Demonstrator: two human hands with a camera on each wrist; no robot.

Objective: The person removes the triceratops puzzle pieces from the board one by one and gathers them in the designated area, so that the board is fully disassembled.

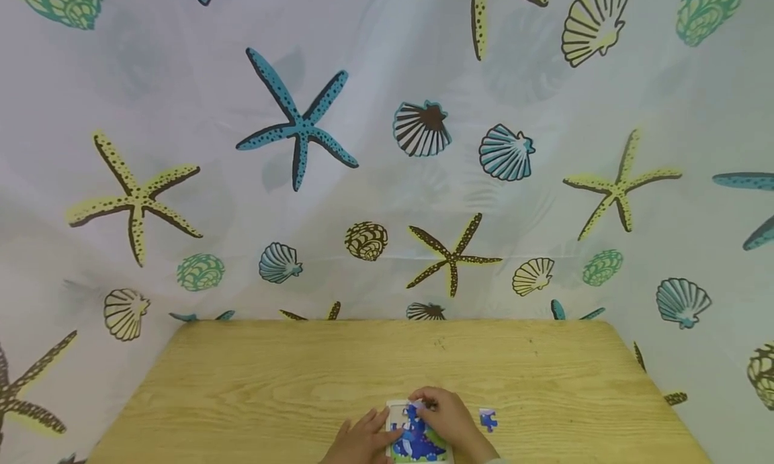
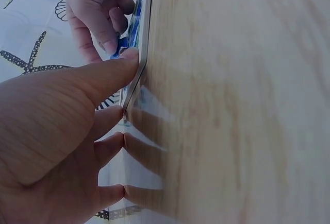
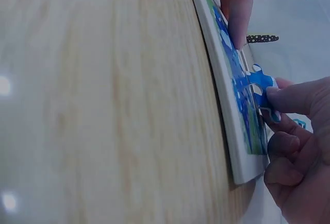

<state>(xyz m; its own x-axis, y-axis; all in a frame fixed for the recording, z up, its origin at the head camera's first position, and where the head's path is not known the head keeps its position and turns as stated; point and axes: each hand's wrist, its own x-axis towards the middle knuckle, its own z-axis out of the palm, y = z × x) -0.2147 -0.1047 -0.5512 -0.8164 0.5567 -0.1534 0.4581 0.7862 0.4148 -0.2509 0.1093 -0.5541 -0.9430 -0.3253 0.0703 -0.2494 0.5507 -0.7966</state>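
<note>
A jigsaw puzzle board (image 1: 417, 449) with a white rim and a blue dinosaur picture lies at the table's near edge. My right hand (image 1: 452, 418) pinches a blue puzzle piece (image 3: 261, 84) between thumb and fingers, tilted over the board's far part. On the board's left side rests my left hand (image 1: 361, 442), its thumb (image 2: 116, 72) pressing the picture side. The other left fingers are spread, their tips touching the board's edge and the table. A bare patch shows at the board's upper left. Right of the board lies a loose puzzle piece (image 1: 488, 420), blue and pale purple.
The wood-grain table (image 1: 272, 370) stretches away behind and to both sides of the board. Around it hangs a white curtain (image 1: 375, 61) printed with starfish and shells, meeting the table's back edge.
</note>
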